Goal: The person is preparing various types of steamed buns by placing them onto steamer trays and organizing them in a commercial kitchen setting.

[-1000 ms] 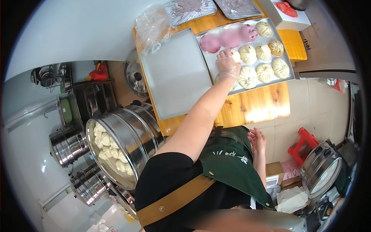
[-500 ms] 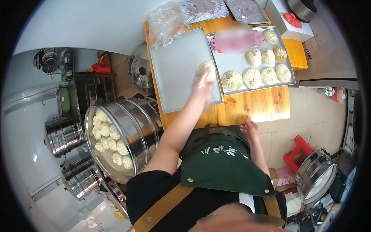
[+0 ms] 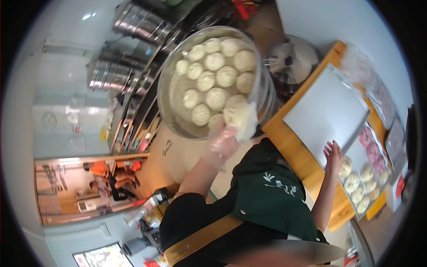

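Observation:
My left hand, in a clear plastic glove, grips a pale pleated bun with a white piece under it. It is at the near edge of a large round metal steamer, where several similar buns sit spaced apart. My bare right hand hangs over the edge between two trays, fingers loosely apart and holding nothing. The left tray has no buns on it. On the other tray lie pleated white buns and pink ones.
The wooden table stands to the right with both trays. A metal lid lies beyond the steamer. Stacked steamers line the left wall. Through a doorway at lower left, people are visible.
My view has swung left toward the steamer. My left hand carried the bun from over the empty tray to the steamer's edge. My right hand now hangs over the trays' side.

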{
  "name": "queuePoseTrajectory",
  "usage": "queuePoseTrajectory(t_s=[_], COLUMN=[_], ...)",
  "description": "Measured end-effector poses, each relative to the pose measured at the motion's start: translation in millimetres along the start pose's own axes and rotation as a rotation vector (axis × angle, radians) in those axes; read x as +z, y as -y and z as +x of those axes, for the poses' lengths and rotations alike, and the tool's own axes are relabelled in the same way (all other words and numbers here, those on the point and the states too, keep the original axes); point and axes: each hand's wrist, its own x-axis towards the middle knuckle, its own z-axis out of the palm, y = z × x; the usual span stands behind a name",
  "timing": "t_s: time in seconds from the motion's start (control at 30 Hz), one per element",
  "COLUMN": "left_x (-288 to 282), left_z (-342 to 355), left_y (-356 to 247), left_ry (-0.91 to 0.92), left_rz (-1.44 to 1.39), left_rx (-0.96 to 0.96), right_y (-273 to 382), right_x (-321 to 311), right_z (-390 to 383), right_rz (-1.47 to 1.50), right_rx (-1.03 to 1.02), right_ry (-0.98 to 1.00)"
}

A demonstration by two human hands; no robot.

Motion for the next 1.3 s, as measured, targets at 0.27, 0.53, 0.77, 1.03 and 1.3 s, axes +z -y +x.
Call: queuePoseTrajectory(t_s=[0.27,0.53,0.77,1.03,1.3], left_x=[-132,-218,-237,99,281], left_z=[69,164,170,158,200], left_y=[-126,-144,-144,-101,166], left_ry=[-0.365,-0.686,-0.63,0.246,1.366], left_rz=[0.279,1.105,1.674,1.037,1.317], left_rx=[0.323,0.125,0.26,0.79,0.558], right_y=[-41,-32,-49,-56,-66], right_x=[67,56,57,24,-47], right_z=[-28,-28,-55,-72,-122], right_rz=[-0.084,-0.069,-0.05,0.226,0.491], right_rx=[0.218,0.163,0.194,0.162,0.159], right_ry=[0.148,0.013,-0.095,-0.142,-0.44])
